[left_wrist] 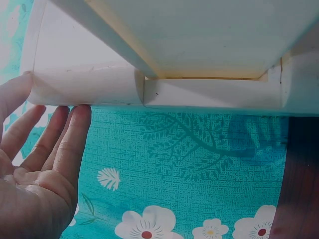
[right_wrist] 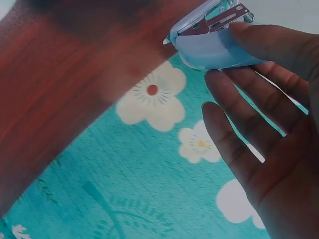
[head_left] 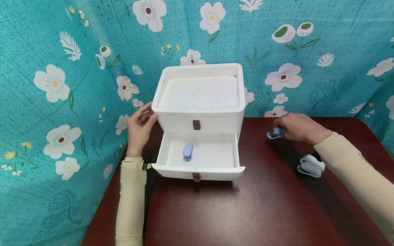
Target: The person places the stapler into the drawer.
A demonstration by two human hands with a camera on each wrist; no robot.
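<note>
A white drawer unit [head_left: 198, 122] stands at the back of the table with its lower drawer [head_left: 215, 150] pulled out. Inside that drawer lies a light purple stapler [head_left: 187, 151]. My left hand [head_left: 140, 129] touches the unit's left side with nearly straight fingertips, the thumb at its front corner; the left wrist view shows these fingers [left_wrist: 71, 144] against the white wall. To the right of the unit, my right hand [head_left: 300, 127] pinches another stapler [head_left: 278, 132] low over the table. In the right wrist view this pale blue stapler [right_wrist: 214, 49] sits between thumb and fingers.
Whitish stapler-like things [head_left: 311, 166] lie on the dark red table [head_left: 261, 208] beside my right forearm, close together; how many cannot be told. The unit has a shallow open tray top [head_left: 200, 92]. A flowered teal cloth [head_left: 101, 30] hangs behind and at the left.
</note>
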